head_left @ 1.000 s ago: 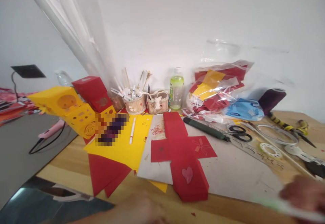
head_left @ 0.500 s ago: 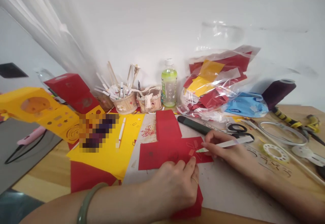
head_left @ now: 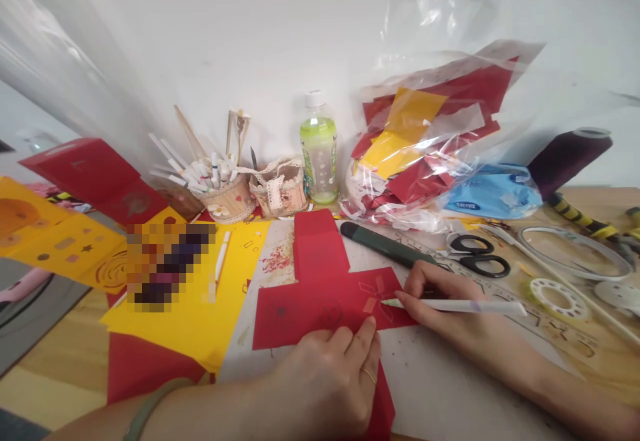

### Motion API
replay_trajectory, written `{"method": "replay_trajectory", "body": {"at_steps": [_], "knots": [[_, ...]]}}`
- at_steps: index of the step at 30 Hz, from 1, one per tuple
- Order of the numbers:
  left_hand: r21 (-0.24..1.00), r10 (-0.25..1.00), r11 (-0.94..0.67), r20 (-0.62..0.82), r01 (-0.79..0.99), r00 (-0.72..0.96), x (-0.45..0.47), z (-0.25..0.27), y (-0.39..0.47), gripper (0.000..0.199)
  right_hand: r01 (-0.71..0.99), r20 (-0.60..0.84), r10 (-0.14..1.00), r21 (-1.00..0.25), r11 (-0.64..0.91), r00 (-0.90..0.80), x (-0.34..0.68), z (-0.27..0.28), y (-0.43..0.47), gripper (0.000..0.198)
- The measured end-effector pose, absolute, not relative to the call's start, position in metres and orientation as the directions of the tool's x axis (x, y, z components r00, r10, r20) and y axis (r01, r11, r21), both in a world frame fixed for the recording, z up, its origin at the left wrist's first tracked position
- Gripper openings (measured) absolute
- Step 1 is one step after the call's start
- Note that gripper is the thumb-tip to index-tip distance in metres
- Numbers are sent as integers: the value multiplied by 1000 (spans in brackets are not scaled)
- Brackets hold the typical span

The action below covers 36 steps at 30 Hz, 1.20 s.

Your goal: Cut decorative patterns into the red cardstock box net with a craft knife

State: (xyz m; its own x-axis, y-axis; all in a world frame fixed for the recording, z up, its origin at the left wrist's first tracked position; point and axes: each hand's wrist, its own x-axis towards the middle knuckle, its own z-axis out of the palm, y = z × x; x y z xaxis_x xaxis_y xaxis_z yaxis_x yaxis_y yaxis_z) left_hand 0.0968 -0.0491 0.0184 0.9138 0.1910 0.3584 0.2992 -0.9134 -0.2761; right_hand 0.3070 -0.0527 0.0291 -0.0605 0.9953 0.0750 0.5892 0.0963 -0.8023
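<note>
A red cross-shaped sheet of card (head_left: pixel 320 248) lies on the grey mat, with petal-like shapes outlined on its right arm. My left hand (head_left: pixel 330 378) rests on the card with its fingers extended, pressing it down; a ring is on one finger. In my right hand (head_left: pixel 440 294), pinched between thumb and fingers, is a slim white marker pen (head_left: pixel 475 306) with a light-green tip. That tip is at the drawn shapes, just right of my left fingertips. A green-handled cutter (head_left: pixel 385 244) lies just beyond my right hand, near black-handled scissors (head_left: pixel 477 254).
Yellow sheets (head_left: pixel 200 321) lie on the left, with another white pen (head_left: pixel 223 258) on top. Pots of pens (head_left: pixel 227 201), a green-capped-label bottle (head_left: pixel 319 154) and a plastic bag of paper scraps (head_left: pixel 415 161) line the wall. A clear ruler (head_left: pixel 535 314) and a hoop (head_left: pixel 575 251) are at right.
The view has shifted, so the things on the table appear displaced. The pen now lies lower and more level in my right hand, its tip still at the drawn shapes. My left hand stays on the card.
</note>
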Motion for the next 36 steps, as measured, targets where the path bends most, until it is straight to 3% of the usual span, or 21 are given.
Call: {"method": "replay_trajectory", "body": {"at_steps": [19, 27, 29, 31, 34, 36], "knots": [[-287, 188, -916, 311, 281, 931, 95, 22, -49, 34, 546, 92, 993, -830, 114, -67, 310, 28, -54, 24], [-159, 220, -949, 288, 273, 932, 89, 33, -39, 33, 378, 94, 987, -925, 38, 128, 312, 32, -49, 37], [-71, 270, -945, 374, 318, 887, 86, 42, -36, 30, 324, 75, 985, -946, 21, 157, 314, 31, -48, 37], [128, 445, -891, 435, 435, 783, 83, 52, -34, 25, 244, 59, 987, -969, 22, 148, 317, 33, -49, 36], [502, 744, -645, 242, 576, 622, 78, 63, -38, 19, 37, 35, 996, -999, 32, 79, 315, 42, -57, 34], [673, 814, -465, 70, 575, 577, 76, 68, -44, 18, -86, 23, 999, -996, 26, 34, 307, 54, -65, 34]]}}
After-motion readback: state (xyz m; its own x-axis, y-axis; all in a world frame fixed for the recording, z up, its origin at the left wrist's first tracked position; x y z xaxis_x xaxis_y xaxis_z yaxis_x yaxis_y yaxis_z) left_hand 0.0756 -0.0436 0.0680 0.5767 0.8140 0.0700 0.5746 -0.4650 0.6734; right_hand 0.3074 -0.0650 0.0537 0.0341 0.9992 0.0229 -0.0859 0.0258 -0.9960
